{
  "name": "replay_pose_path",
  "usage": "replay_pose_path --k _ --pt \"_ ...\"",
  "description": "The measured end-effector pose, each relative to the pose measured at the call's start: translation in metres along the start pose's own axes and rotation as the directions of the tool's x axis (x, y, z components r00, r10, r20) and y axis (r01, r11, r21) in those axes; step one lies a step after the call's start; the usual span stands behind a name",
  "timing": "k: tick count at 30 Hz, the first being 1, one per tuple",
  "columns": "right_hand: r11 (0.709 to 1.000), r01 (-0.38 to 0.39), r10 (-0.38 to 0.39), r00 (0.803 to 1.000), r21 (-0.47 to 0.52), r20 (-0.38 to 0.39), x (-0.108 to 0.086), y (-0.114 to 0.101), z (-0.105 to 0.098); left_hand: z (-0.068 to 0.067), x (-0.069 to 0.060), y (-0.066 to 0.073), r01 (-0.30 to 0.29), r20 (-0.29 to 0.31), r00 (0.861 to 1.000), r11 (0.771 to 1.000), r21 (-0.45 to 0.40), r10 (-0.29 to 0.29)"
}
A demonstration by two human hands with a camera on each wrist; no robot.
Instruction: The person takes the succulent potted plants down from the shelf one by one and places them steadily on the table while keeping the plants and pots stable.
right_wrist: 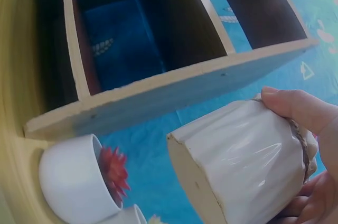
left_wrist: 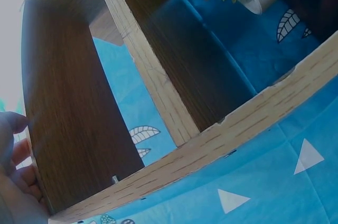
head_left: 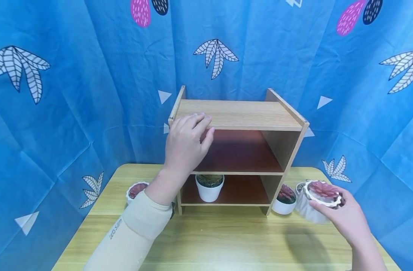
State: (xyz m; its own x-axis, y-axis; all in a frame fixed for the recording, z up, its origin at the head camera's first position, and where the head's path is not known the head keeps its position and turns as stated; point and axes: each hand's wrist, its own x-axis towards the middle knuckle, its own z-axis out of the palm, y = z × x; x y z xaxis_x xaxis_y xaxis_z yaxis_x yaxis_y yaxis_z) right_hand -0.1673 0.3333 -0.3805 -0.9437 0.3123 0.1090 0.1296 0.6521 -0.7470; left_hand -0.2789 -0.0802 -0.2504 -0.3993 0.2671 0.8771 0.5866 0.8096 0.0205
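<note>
My left hand (head_left: 186,145) rests on the front left part of the top board of a small wooden shelf (head_left: 247,114). In the left wrist view, its fingers (left_wrist: 20,152) touch the board's edge. On the right, my right hand (head_left: 353,220) grips a white ribbed pot (right_wrist: 240,155) holding a pink succulent (head_left: 323,189), near the rim. This pot is in the air, tilted in the right wrist view, beside the shelf's right side panel. A white pot with a green plant (head_left: 209,191) stands on the lower shelf level.
Right of the shelf, a smooth white pot with a red succulent (head_left: 284,201) stands on the wooden table (head_left: 206,237), with another white pot (head_left: 299,187) partly hidden behind the held one. A pot with a reddish plant (head_left: 136,190) sits left, partly behind my forearm. Blue patterned cloth (head_left: 216,22) surrounds the table.
</note>
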Motion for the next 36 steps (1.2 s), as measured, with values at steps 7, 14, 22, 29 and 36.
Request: replay_pose_path --k 7,14,22,29,36 --pt "1.0 -0.003 0.003 0.999 -0.006 -0.039 0.006 0.005 -0.007 0.0 0.0 0.0 -0.001 -0.001 1.0 1.0 -0.002 0.001" --pt "0.999 -0.047 0.046 0.997 -0.005 -0.068 0.013 0.01 -0.015 0.0 0.0 0.001 -0.006 -0.001 1.0 1.0 -0.002 0.006" --pt "0.996 -0.088 0.088 0.989 0.007 -0.115 0.019 0.014 -0.018 0.0 -0.001 0.0 -0.009 0.002 1.0 1.0 -0.002 0.009" --pt "0.99 -0.126 0.134 0.976 0.058 -0.174 0.023 0.017 -0.019 0.0 -0.001 0.0 -0.007 0.007 1.0 1.0 -0.008 0.007" --pt "0.98 -0.17 0.19 0.951 0.1 -0.246 0.026 0.022 -0.018 0.0 -0.001 -0.001 -0.007 0.005 1.0 1.0 -0.003 0.007"
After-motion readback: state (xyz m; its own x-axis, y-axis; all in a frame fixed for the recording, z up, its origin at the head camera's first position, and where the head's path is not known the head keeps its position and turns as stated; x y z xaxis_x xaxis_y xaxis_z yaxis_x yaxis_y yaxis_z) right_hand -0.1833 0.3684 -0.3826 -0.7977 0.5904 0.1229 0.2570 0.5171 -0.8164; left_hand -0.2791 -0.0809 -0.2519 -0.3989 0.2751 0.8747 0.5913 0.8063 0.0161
